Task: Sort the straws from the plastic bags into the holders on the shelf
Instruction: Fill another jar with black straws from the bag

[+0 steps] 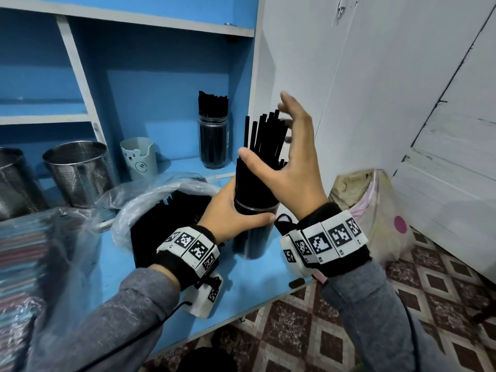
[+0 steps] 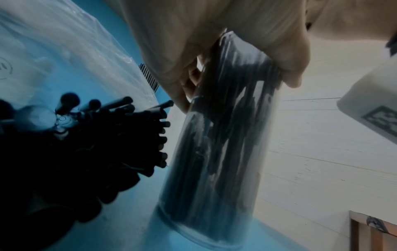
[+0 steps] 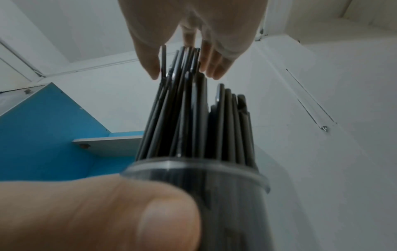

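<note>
A clear jar holder packed with black straws stands on the blue shelf. My left hand grips the jar just under its rim, thumb across the front. My right hand is open over the straw tops, its thumb at the bundle's left and its blurred fingers at the right. In the left wrist view the left hand wraps the jar. The right wrist view shows the right hand's fingertips touching the tallest straws above the jar rim.
An open plastic bag of black straws lies left of the jar. A second jar of black straws, a bear cup and two perforated steel holders stand behind. A bag of coloured straws is at far left. A white cupboard stands right.
</note>
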`<state>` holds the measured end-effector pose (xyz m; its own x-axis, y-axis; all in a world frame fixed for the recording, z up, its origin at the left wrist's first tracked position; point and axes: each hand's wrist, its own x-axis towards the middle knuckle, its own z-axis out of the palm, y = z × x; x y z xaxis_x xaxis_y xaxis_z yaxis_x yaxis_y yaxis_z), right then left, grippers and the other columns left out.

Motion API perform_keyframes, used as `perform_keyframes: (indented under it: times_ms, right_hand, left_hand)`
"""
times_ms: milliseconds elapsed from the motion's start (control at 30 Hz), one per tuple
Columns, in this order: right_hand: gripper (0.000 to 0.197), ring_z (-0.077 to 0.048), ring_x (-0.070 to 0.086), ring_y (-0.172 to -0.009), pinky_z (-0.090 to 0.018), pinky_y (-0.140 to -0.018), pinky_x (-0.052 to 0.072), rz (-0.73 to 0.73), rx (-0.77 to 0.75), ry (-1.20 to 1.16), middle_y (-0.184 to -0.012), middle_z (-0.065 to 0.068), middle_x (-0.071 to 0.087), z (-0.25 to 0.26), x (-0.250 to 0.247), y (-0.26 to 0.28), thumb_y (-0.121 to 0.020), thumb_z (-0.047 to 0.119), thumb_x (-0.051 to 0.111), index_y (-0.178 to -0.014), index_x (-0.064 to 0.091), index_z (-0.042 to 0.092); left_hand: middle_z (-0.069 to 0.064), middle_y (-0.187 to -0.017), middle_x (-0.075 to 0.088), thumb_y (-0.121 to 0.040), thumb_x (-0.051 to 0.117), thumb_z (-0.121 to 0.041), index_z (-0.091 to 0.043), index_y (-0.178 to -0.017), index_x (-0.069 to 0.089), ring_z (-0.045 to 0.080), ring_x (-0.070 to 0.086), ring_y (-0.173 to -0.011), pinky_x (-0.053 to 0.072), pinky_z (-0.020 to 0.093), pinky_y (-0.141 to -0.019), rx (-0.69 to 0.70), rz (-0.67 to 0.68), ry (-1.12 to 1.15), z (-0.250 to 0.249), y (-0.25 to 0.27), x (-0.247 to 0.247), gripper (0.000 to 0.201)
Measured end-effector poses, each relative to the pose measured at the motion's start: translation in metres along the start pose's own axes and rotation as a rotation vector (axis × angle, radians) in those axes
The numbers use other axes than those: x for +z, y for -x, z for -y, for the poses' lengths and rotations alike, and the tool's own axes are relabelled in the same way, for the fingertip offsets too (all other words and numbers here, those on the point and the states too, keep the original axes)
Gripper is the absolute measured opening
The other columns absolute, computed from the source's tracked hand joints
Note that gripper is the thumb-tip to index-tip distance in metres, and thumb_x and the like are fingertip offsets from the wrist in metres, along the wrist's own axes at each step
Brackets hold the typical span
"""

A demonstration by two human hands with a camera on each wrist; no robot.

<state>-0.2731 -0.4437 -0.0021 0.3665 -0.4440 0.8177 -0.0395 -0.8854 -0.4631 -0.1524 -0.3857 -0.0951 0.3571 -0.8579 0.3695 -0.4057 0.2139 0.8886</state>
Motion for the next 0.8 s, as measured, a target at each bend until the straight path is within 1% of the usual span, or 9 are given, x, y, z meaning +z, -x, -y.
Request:
perform_keyframes:
  times_ms: [100, 167, 233, 300, 367, 500, 600, 767, 800]
  right_hand:
    - [0.052, -0.013, 0.047, -0.128, -0.025, -0.111, 0.037, -0.030, -0.168, 0.062, -0.136, -0.006, 0.053, 0.003, 0.000, -0.003, -0.089, 0.015, 0.068, -0.137, 0.050, 0.005]
    - [0.039, -0.011, 0.052, -0.121, -0.018, -0.107, 0.037, -0.049, -0.193, 0.079, -0.126, -0.007, 0.061, 0.003, 0.002, -0.003, -0.090, 0.009, 0.066, -0.128, 0.059, 0.003]
    - [0.034, -0.011, 0.055, -0.116, -0.016, -0.104, 0.040, -0.039, -0.174, 0.097, -0.120, -0.007, 0.064, 0.002, 0.004, 0.002, -0.089, 0.008, 0.067, -0.123, 0.063, 0.003]
    - [0.033, -0.011, 0.056, -0.115, -0.017, -0.103, 0.041, -0.012, -0.160, 0.108, -0.119, -0.007, 0.065, 0.000, 0.007, 0.009, -0.089, 0.008, 0.068, -0.121, 0.064, 0.003]
    - [0.032, -0.013, 0.058, -0.114, -0.019, -0.104, 0.042, -0.009, -0.159, 0.107, -0.120, -0.006, 0.065, -0.003, 0.009, 0.013, -0.088, 0.007, 0.068, -0.120, 0.065, 0.003]
    - [0.029, -0.014, 0.062, -0.109, -0.017, -0.100, 0.044, 0.033, -0.136, 0.090, -0.115, -0.007, 0.067, -0.005, 0.014, 0.019, -0.087, 0.008, 0.070, -0.115, 0.068, 0.004]
    - [0.027, -0.017, 0.064, -0.107, -0.022, -0.099, 0.047, 0.051, -0.129, 0.098, -0.114, -0.007, 0.068, -0.007, 0.018, 0.026, -0.087, 0.010, 0.070, -0.114, 0.069, 0.004]
    - [0.025, -0.021, 0.064, -0.107, -0.031, -0.098, 0.048, 0.047, -0.137, 0.137, -0.112, -0.005, 0.071, -0.011, 0.021, 0.032, -0.085, 0.012, 0.072, -0.109, 0.073, 0.007]
    - [0.025, -0.022, 0.065, -0.106, -0.032, -0.098, 0.048, 0.046, -0.146, 0.142, -0.112, -0.005, 0.071, -0.012, 0.021, 0.033, -0.084, 0.012, 0.073, -0.108, 0.074, 0.007]
  left_hand:
    - [-0.024, -0.115, 0.066, -0.056, 0.091, -0.042, -0.040, -0.123, 0.052, -0.007, 0.060, -0.110, 0.046, 0.011, -0.088, -0.002, -0.004, 0.004, 0.000, 0.000, 0.000, 0.076]
    - [-0.023, -0.115, 0.066, -0.057, 0.091, -0.041, -0.039, -0.123, 0.052, -0.007, 0.059, -0.110, 0.046, 0.009, -0.087, 0.004, -0.007, 0.004, -0.001, 0.001, 0.000, 0.076]
    - [-0.020, -0.115, 0.067, -0.058, 0.091, -0.038, -0.036, -0.123, 0.053, -0.005, 0.060, -0.110, 0.048, 0.014, -0.091, 0.011, -0.004, 0.001, -0.002, 0.001, 0.000, 0.076]
    - [-0.016, -0.114, 0.068, -0.059, 0.091, -0.035, -0.033, -0.122, 0.053, -0.001, 0.062, -0.109, 0.050, 0.024, -0.093, 0.015, 0.000, 0.011, -0.003, 0.001, 0.000, 0.073]
    - [-0.016, -0.113, 0.068, -0.060, 0.091, -0.033, -0.034, -0.120, 0.054, -0.001, 0.063, -0.108, 0.051, 0.026, -0.092, 0.020, 0.003, 0.021, -0.005, 0.001, 0.000, 0.071]
    - [-0.020, -0.107, 0.069, -0.059, 0.089, -0.036, -0.036, -0.115, 0.055, -0.004, 0.065, -0.101, 0.051, 0.014, -0.081, 0.018, -0.003, 0.046, -0.009, 0.004, 0.001, 0.065]
    - [-0.027, -0.105, 0.067, -0.059, 0.086, -0.035, -0.042, -0.110, 0.053, -0.009, 0.063, -0.098, 0.047, 0.008, -0.076, 0.026, -0.020, 0.032, -0.012, 0.006, 0.001, 0.062]
    - [-0.040, -0.106, 0.061, -0.069, 0.087, -0.013, -0.043, -0.113, 0.046, -0.017, 0.057, -0.103, 0.043, 0.002, -0.080, 0.044, -0.029, 0.025, -0.009, 0.009, 0.001, 0.067]
    - [-0.039, -0.106, 0.062, -0.070, 0.087, -0.012, -0.044, -0.112, 0.046, -0.018, 0.057, -0.103, 0.043, 0.002, -0.080, 0.041, -0.027, 0.025, -0.007, 0.009, 0.000, 0.067]
